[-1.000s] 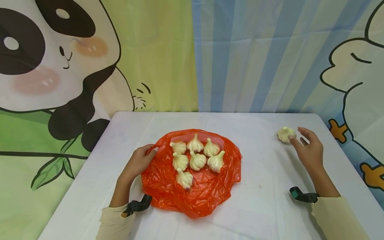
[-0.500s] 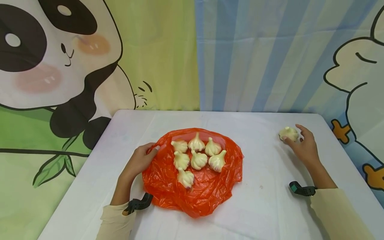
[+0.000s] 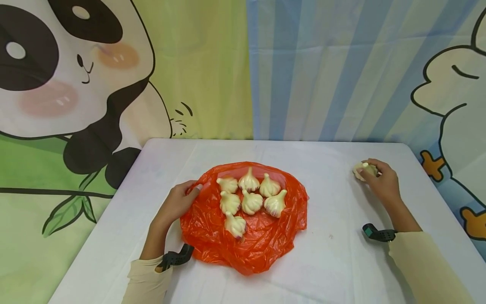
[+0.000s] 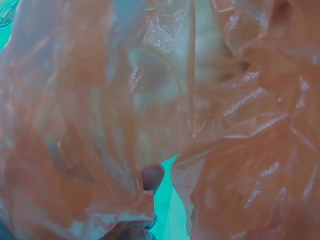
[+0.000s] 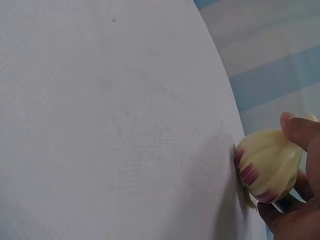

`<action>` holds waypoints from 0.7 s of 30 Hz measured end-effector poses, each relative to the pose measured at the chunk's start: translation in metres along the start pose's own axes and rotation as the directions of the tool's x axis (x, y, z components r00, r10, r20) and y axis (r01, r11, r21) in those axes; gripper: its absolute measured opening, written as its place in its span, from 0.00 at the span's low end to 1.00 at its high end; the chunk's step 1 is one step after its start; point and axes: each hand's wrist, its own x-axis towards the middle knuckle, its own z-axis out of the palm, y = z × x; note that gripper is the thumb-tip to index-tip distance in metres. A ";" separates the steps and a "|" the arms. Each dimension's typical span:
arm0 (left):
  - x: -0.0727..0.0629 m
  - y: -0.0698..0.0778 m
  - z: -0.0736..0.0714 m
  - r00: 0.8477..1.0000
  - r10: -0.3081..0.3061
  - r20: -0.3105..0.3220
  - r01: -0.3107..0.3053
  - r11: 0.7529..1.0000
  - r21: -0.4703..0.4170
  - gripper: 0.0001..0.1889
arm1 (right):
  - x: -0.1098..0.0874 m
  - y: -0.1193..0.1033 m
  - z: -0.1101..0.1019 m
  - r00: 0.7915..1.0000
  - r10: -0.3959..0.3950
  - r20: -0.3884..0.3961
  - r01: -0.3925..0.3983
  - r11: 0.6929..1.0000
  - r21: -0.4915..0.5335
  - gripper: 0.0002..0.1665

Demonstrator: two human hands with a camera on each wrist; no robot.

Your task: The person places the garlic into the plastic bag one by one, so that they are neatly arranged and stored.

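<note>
My left hand (image 3: pixel 177 204) pinches the left edge of an open red plastic bag (image 3: pixel 262 240) lying on the table. Several white garlic bulbs (image 3: pixel 252 203) sit together in the bag's opening. Far to the right, my right hand (image 3: pixel 385 181) grips a single garlic bulb (image 5: pixel 272 162) between thumb and fingers. Its purple-streaked base and roots are right at the tabletop in the right wrist view. Crinkled red plastic fills most of the left wrist view, with one fingertip (image 4: pixel 152 177) peeking past it and the rest of that hand largely hidden.
The white-covered table (image 3: pixel 326 270) has its far edge close against a printed curtain (image 3: pixel 212 76) with a panda and stripes. Black wrist straps (image 3: pixel 379 233) sit on both arms, below beige sleeves.
The right hand has moved in around the lone garlic bulb, its fingers closing from spread to a grip. The left hand and bag have stayed in place.
</note>
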 end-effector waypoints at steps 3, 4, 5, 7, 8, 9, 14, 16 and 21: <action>0.000 0.000 0.000 1.000 -0.003 0.002 0.003 1.000 -0.005 0.23 | -0.001 -0.003 0.000 0.999 0.035 0.015 -0.035 0.999 0.001 0.30; 0.000 0.000 0.000 1.000 -0.004 0.004 0.004 1.000 -0.007 0.23 | -0.002 -0.004 -0.001 0.999 0.040 0.021 -0.040 0.999 0.001 0.30; 0.000 0.000 0.000 1.000 -0.005 0.006 0.005 1.000 -0.008 0.23 | -0.002 -0.005 -0.001 0.999 0.043 0.025 -0.043 0.999 -0.002 0.30; 0.000 -0.001 0.000 1.000 -0.003 0.006 0.003 1.000 -0.007 0.23 | -0.003 -0.007 0.000 0.998 0.053 0.029 -0.053 0.999 -0.001 0.31; 0.000 -0.001 0.000 1.000 -0.002 0.006 0.002 1.000 -0.009 0.23 | -0.004 -0.009 0.000 0.998 0.054 0.028 -0.054 0.999 0.001 0.31; 0.000 -0.001 0.000 1.000 -0.002 0.008 0.002 1.000 -0.008 0.23 | -0.005 -0.010 0.000 0.998 0.055 0.027 -0.055 0.998 -0.001 0.31; 0.000 -0.001 0.000 1.000 0.002 0.008 -0.002 1.000 -0.004 0.22 | -0.009 -0.017 0.002 0.999 0.037 0.038 -0.037 0.999 0.011 0.32; 0.000 -0.002 0.001 1.000 0.002 0.008 -0.002 1.000 -0.001 0.22 | -0.010 -0.020 0.003 0.999 0.008 0.050 -0.008 1.000 0.005 0.32; 0.001 -0.001 0.000 1.000 0.000 0.007 0.000 1.000 -0.001 0.21 | -0.012 -0.030 0.005 0.997 -0.057 0.058 0.057 0.998 -0.002 0.31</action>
